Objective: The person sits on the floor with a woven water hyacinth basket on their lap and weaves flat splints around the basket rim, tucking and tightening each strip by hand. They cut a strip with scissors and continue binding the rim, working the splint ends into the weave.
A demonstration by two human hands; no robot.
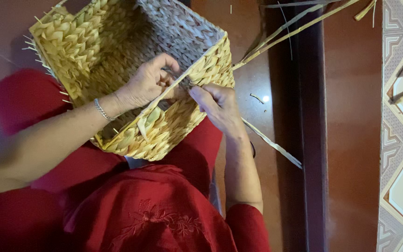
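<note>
- Head view: woven straw basket [117,60] tilted on lap, over red clothing [150,210].
- Left hand [148,84] over basket rim, fingers pinched on straw strand [276,35].
- Right hand [218,105] at rim, fingers closed on same strand.
- Loose strip [271,142] on brown floor [350,116] beside right wrist.

The basket [117,56] rests on the person's lap, its open side facing up. The left hand [148,84] reaches inside, fingers [166,63] curled over the near rim. The right hand [218,105] sits just outside that rim, fingertips touching a strand [271,142] that trails rightward past the fingers onto the floor [350,116].
</note>
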